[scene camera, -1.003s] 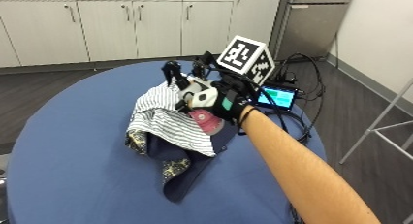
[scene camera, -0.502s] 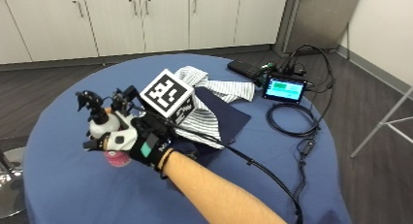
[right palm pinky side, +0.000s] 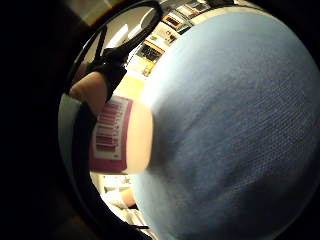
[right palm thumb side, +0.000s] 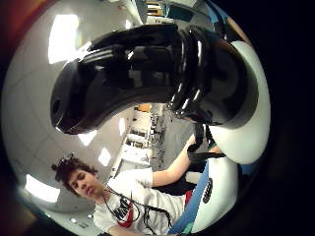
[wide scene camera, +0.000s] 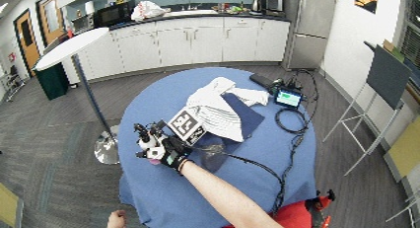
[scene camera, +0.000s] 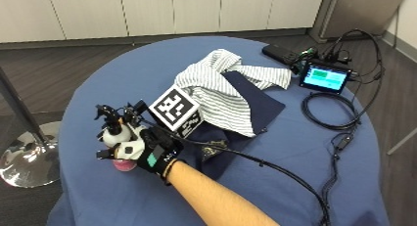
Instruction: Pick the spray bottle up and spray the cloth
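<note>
My gloved right hand (scene camera: 153, 150) grips a white spray bottle (scene camera: 117, 134) with a black trigger head and a pink base, near the left edge of the blue round table (scene camera: 326, 152). The bottle stands upright, its base at or just above the tablecloth. The thumb side palm view is filled by the black spray head (right palm thumb side: 147, 69); the little finger side palm view shows the barcode label (right palm pinky side: 112, 135) against the blue tablecloth (right palm pinky side: 240, 125). A striped white cloth (scene camera: 218, 91) lies over a navy cloth (scene camera: 261, 106) at the table's middle, to the right of the bottle.
A small lit monitor (scene camera: 324, 78) and a black device (scene camera: 281, 52) sit at the far right, with black cables (scene camera: 332, 113) looping across the right side. A pole's metal base (scene camera: 26, 160) stands on the floor left of the table.
The hand has carried the bottle from over the cloths to the table's left side. The outside camera has also shifted.
</note>
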Demonstrator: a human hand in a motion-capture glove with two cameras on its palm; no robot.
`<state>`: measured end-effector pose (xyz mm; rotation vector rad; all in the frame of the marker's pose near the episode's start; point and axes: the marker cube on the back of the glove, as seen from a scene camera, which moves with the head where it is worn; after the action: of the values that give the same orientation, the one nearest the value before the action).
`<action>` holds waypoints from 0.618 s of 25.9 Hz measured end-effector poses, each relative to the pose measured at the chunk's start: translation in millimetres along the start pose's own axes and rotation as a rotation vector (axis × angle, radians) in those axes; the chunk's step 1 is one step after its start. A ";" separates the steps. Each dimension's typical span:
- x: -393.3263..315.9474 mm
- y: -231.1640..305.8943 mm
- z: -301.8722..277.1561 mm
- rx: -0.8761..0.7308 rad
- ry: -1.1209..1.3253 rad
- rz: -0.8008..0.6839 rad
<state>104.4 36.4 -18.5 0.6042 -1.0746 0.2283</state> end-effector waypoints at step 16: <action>-71.6 50.1 -144.6 0.133 0.164 -0.022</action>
<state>156.8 167.1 -112.0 0.7041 -0.8985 0.3270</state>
